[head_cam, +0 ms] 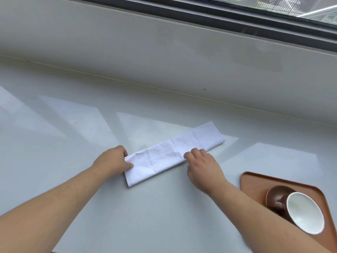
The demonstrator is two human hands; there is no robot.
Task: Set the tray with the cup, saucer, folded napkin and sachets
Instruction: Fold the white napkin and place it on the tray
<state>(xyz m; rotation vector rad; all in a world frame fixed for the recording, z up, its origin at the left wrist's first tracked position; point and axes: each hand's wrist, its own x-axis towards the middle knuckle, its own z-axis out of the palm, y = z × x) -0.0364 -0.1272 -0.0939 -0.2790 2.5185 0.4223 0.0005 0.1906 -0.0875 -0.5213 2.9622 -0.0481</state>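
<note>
A white napkin (pixel 173 152) lies on the pale counter, folded into a long narrow strip that runs from lower left to upper right. My left hand (pixel 114 161) pinches the strip's near left end. My right hand (pixel 202 167) rests with its fingertips on the strip's near edge, about the middle. At the lower right an orange-brown tray (pixel 255 181) holds a dark brown saucer (pixel 273 196). A cup (pixel 304 212), white inside and brown outside, stands on the saucer. My right forearm hides part of the tray. No sachets are in view.
The pale grey counter (pixel 73 134) meets a low grey wall (pixel 164 57) at the back, with a dark window frame (pixel 218 17) above it. The counter's front edge shows at the bottom left.
</note>
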